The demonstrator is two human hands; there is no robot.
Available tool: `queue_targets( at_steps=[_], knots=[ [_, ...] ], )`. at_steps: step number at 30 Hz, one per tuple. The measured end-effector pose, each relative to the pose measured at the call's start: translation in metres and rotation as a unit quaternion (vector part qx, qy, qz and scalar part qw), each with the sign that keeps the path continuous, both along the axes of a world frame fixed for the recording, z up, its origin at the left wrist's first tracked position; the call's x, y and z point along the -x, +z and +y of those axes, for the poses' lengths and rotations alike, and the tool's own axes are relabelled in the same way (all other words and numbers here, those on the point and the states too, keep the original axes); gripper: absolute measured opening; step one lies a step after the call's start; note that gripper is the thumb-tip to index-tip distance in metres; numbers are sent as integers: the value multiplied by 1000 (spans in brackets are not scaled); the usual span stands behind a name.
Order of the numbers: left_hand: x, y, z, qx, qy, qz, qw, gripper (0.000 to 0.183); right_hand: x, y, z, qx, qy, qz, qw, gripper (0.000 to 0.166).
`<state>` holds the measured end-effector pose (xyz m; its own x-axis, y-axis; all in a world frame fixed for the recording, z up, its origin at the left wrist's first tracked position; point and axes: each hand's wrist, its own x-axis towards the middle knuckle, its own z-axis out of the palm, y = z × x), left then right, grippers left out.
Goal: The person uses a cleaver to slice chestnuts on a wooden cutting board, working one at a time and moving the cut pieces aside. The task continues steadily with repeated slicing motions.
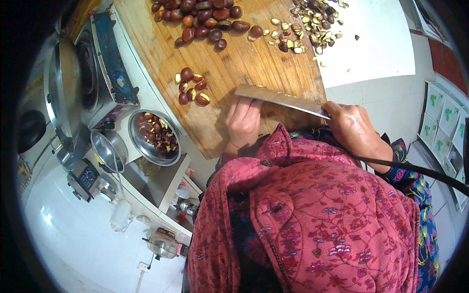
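Observation:
My right hand (pixel 351 126) grips the handle end of a cleaver (pixel 280 99), whose broad blade reaches left over the wooden cutting board (pixel 234 69). My left hand (pixel 244 119) rests on the board by the blade's far end, its fingertips hidden under the blade; I cannot tell if it holds anything. Left of it lie several cut chestnuts (pixel 191 94) with pale flesh showing. A pile of whole brown chestnuts (pixel 201 22) sits at the board's far side. Pale and dark chestnut trimmings (pixel 293 44) are scattered at the board's right edge.
A steel bowl (pixel 178 146) of cut chestnuts stands left of the board, beside a steel pot (pixel 119 143). Farther left is a gas stove (pixel 110 69). More trimmings lie on a white sheet (pixel 377 44) at right. A dark cord (pixel 421 170) passes over my right wrist.

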<state>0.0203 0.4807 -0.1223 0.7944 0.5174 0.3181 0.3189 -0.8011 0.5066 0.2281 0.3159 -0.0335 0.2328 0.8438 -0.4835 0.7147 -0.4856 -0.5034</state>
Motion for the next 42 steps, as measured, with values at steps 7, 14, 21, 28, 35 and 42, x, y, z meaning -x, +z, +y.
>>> queue_targets(
  at_steps=[7,14,21,28,35,42],
  knots=[
    [1,-1,1,22,-7,-4,1000,32,-8,10,22,15,65,1,998,16],
    [-4,0,3,39,-5,-18,999,28,-16,19,43,82,115,-13,990,14],
    [-3,-5,5,30,-21,-29,999,22,0,17,57,115,101,-29,988,13],
    [-5,0,2,38,0,-39,999,22,24,-38,85,1,80,-1,997,13],
    [-11,3,0,57,27,-42,997,22,0,-27,36,-54,-98,-16,994,6],
    [-17,6,-1,100,73,9,992,25,-3,-19,-6,-32,-111,18,993,11]
  ],
)
